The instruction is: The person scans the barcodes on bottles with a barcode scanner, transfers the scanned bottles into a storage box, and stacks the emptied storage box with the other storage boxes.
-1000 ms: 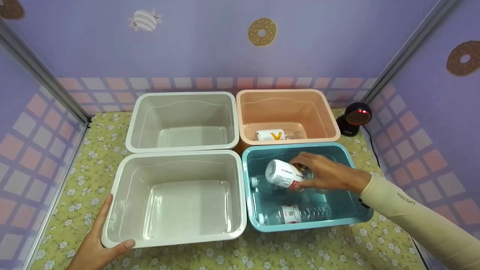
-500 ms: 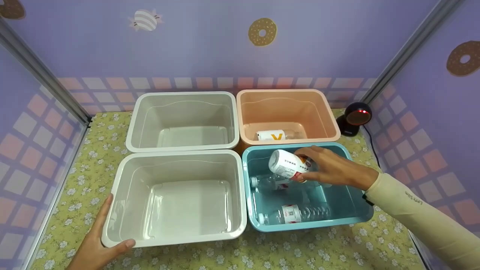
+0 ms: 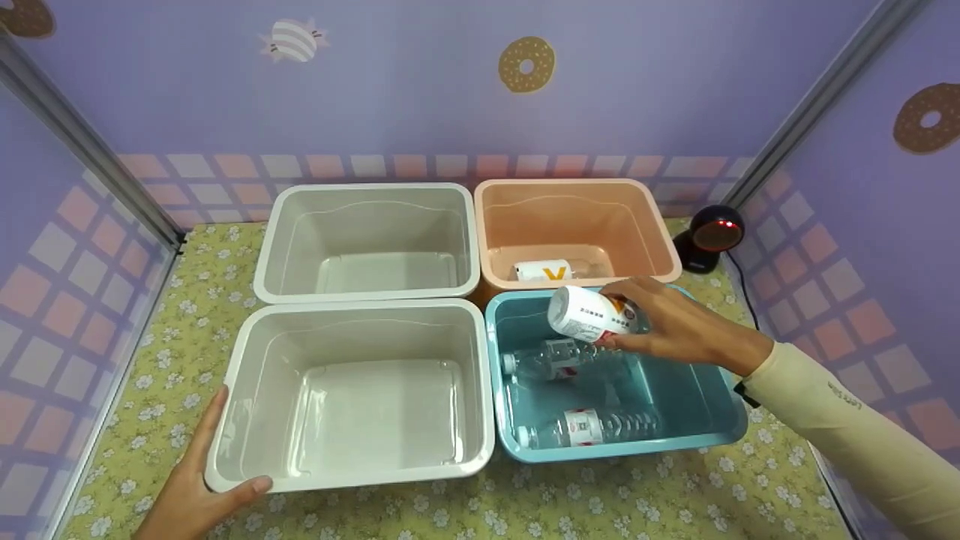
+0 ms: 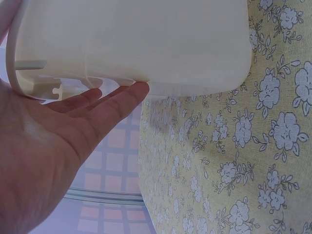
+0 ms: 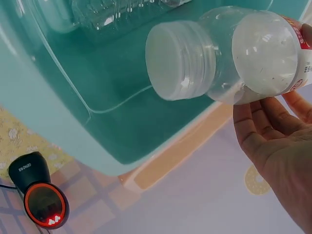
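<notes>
My right hand (image 3: 667, 322) grips a clear plastic bottle (image 3: 585, 311) round its white label, above the back part of the blue bin (image 3: 622, 452). The bottle lies tilted, its base pointing left; in the right wrist view its wide white cap (image 5: 178, 61) faces the camera. Two clear bottles lie in the blue bin: a front bottle (image 3: 581, 427) and a back bottle (image 3: 559, 360), each with a white cap. My left hand (image 3: 191, 480) rests at the near left corner of the front grey bin (image 3: 352, 480), straight fingers (image 4: 122, 100) touching its outer wall under the rim.
Behind stand another grey bin (image 3: 367, 298) and an orange bin (image 3: 577, 184) holding a white-labelled bottle (image 3: 544, 271). A black scanner (image 3: 716, 229) with red lights and a cable stands at the right. Purple walls (image 3: 405, 90) enclose the flowered tabletop (image 3: 420, 514).
My right hand has lifted the bottle up and slightly right, uncovering more of the back bottle in the blue bin. The left hand stays where it was.
</notes>
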### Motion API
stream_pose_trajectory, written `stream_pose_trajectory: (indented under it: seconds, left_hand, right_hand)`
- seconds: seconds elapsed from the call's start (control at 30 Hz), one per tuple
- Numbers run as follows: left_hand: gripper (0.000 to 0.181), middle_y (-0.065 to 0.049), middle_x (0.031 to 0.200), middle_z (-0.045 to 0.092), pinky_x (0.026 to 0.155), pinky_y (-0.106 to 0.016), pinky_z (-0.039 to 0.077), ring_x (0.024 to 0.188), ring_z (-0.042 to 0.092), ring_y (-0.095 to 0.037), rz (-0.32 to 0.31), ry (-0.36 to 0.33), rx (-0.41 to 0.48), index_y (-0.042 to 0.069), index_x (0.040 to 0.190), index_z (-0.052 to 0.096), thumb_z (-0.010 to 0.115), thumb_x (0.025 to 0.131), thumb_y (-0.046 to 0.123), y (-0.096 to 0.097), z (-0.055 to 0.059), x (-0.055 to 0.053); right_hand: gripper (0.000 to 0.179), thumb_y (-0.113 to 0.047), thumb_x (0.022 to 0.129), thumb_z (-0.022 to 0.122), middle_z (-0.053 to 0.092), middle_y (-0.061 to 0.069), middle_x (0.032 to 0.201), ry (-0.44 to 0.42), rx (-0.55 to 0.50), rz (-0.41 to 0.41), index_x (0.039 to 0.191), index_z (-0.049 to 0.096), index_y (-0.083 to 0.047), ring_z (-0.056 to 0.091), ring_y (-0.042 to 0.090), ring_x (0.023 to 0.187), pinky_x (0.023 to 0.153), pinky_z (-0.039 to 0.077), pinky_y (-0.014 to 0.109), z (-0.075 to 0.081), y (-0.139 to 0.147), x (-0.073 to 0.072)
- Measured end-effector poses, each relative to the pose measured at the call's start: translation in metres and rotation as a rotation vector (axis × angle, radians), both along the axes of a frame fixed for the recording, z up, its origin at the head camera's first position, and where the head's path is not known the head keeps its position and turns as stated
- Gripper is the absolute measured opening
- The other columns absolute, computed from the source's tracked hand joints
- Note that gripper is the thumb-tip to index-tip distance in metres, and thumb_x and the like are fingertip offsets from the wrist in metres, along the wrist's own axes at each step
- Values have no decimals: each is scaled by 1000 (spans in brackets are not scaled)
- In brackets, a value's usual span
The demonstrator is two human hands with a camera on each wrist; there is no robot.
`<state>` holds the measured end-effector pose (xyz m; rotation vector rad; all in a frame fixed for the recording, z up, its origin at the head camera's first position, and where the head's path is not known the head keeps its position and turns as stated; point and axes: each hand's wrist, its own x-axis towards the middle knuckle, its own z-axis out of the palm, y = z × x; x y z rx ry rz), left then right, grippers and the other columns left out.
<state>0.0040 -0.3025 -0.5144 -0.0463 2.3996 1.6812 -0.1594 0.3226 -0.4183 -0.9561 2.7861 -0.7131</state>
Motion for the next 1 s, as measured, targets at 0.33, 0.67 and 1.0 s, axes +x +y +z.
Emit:
stream_pose_trajectory:
  seconds: [0.33,0.67,1.0]
  left_hand:
    - [122,-36,173,16,87,-39,66,129,60,-56,3,-21,-9,42,177,-9,79,99,9,0,3,2]
    - [122,-35,176,9,87,-39,66,133,54,-58,-10,-40,13,44,176,-12,77,100,8,-1,3,0]
    - [122,-37,176,7,88,-45,66,134,53,-62,-14,-37,-23,41,176,-13,78,100,11,-1,4,1]
  right_hand:
    - [69,-33,91,95,68,12,128,103,10,-39,147,61,-11,64,22,99,78,57,43,10,10,-1]
    - [75,-30,92,94,67,16,134,123,-16,-99,155,59,-11,67,27,105,78,58,47,18,21,-1]
    - [67,-24,91,95,71,8,129,165,-58,-82,149,64,-9,69,22,108,78,59,44,19,30,-4]
